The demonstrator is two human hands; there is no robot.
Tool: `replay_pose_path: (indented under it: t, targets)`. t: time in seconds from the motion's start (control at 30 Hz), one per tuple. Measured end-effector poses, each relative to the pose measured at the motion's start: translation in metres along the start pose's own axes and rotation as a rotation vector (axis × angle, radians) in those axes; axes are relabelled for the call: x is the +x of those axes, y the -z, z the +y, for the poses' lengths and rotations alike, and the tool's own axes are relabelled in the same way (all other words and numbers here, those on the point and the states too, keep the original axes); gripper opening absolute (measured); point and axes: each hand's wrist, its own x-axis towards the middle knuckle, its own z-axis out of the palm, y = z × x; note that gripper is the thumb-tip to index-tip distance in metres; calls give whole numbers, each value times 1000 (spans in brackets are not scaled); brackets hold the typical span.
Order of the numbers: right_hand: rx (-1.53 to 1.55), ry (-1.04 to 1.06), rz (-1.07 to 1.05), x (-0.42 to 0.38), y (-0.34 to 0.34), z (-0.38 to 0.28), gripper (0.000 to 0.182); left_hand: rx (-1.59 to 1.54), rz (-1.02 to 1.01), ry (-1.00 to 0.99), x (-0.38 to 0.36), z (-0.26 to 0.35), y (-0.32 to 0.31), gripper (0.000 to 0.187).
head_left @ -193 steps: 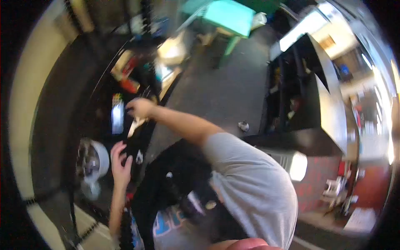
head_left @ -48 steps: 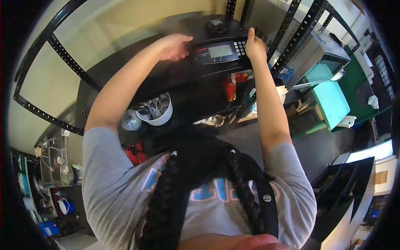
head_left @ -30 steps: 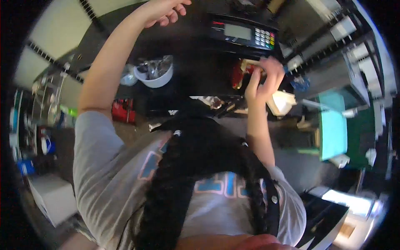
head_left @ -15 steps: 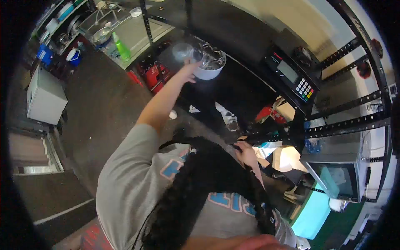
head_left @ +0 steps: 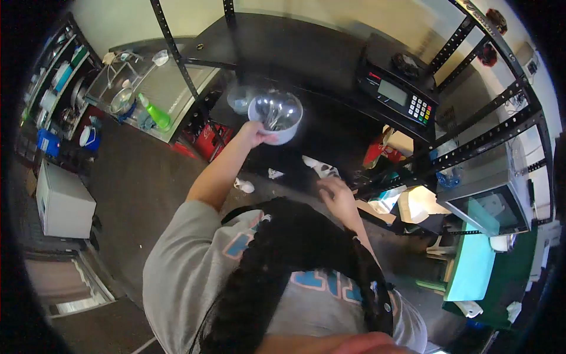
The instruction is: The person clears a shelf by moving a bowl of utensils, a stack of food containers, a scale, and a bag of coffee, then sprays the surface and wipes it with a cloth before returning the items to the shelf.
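1. Gripping the near-left side of the white bowl point(head_left: 280, 138), my left hand point(head_left: 252, 133) has its fingers closed at the wall; metal cutlery point(head_left: 273, 117) shows inside under a glossy, see-through surface.
2. The bowl sits near my 12 o'clock on the black shelf point(head_left: 330, 112), with a clear rounded container point(head_left: 237, 102) just beside it at its 10 o'clock.
3. My right hand point(head_left: 339, 199) is loosely open, with nothing visible in it, near a white-and-dark patterned item point(head_left: 320, 167).
4. The keypad terminal point(head_left: 392, 91) lies toward 1 o'clock.
5. I judge this as one-handed bowl handling; any shift calls for a firm, level hold.
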Motion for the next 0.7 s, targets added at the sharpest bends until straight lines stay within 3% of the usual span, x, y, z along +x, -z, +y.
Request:
replay_pose_path:
  t: [0.13, 0.23, 0.27, 0.33, 0.43, 0.7]
  targets:
    - [145, -131, 83, 26, -17, -20, 42, 27, -93, 250, -71, 28, 55, 61]
    - [173, -72, 166, 55, -23, -58, 69, 105, -179, 216, -170, 71, 41, 67]
    - [169, -79, 161, 65, -25, -70, 69, 154, -231, 192, -193, 83, 39, 68]
    - [121, 110, 176, 83, -29, -94, 75, 247, -158, 226, -223, 108, 40, 70]
    - [344, 75, 172, 98, -40, -120, 74, 309, -135, 220, -276, 147, 9, 69]
    - [347, 147, 225, 93, -37, -123, 69, 437, -184, -21, -316, 210, -56, 65]
